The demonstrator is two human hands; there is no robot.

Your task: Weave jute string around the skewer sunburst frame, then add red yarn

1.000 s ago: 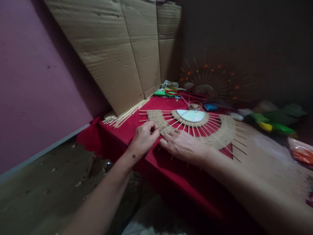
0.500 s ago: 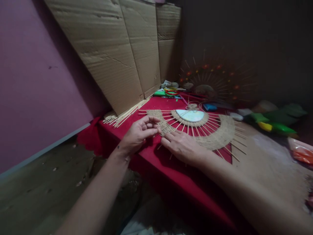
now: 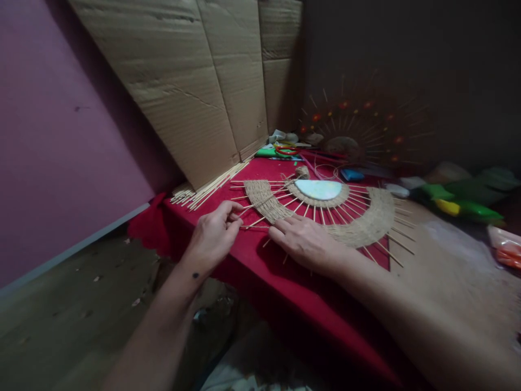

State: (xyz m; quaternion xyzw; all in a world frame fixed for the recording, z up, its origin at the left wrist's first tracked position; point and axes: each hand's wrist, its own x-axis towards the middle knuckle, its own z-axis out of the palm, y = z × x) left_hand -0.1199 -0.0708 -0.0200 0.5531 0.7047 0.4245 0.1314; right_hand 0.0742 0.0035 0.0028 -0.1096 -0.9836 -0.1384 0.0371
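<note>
A woven half-circle (image 3: 360, 231) of thin sticks and jute twine lies on the red cloth, a pale half-disc (image 3: 319, 189) at its centre. My left hand (image 3: 215, 236) is closed in a pinch just off its left side, holding jute twine (image 3: 254, 227) that runs toward the right hand. Another length slants over the woven band to a small ball of twine (image 3: 302, 172) behind it. Bent over the band's near edge, my right hand (image 3: 303, 241) grips the weave; its thumb is hidden.
Loose sticks (image 3: 209, 187) lie beside a leaning cardboard sheet (image 3: 175, 92). Red-handled scissors (image 3: 287, 149) and a blue packet (image 3: 352, 174) are at the back. A flowered stick fan (image 3: 345, 136) stands against the dark wall. Green and yellow packets (image 3: 459, 203) sit at right. The table's front edge is close.
My left hand has moved left and toward me, away from the band, drawing twine out. The twine ball has shifted left. My right hand stays nearly in place.
</note>
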